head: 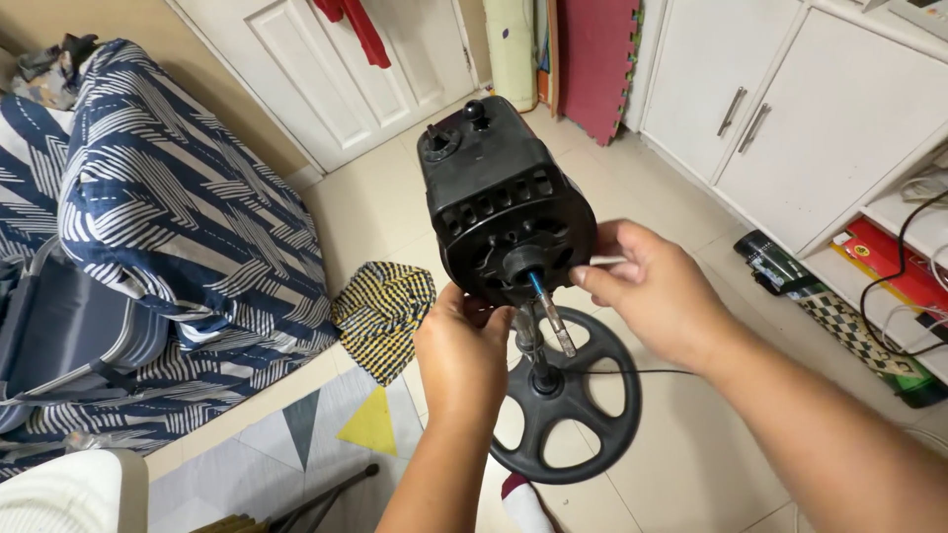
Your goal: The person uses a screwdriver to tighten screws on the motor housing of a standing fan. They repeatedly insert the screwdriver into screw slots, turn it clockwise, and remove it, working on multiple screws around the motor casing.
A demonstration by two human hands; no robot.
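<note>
- Bedding with a navy and white stripe pattern fills the upper left of the frame, heaped over a low piece of furniture, well apart from the work.
- Cloth in yellow and black check lies crumpled on the tiled floor just left of centre, near the fan but not touching it.
- Left hand, at lower centre, is closed around the underside of the black fan motor housing, where the housing meets the stand pole; the grip seems meant to steady the head so it does not swing.
- The motor housing sits at centre frame, tilted so its front faces the camera, with no blades or guard on it; a bare shaft with a blue mark near its root sticks out of the front hub toward the lower right.
- The round spoked fan base rests on the floor at lower centre, below the housing, keeping the whole fan upright.
- Right hand, just right of centre, is curled with fingertips pinching a small pale, slim object beside the front hub; what it is cannot be told.
- A thin black cord runs from the pole toward the right.
- White cabinet doors with metal handles stand at the upper right, with a cluttered open shelf below them at the right edge.
</note>
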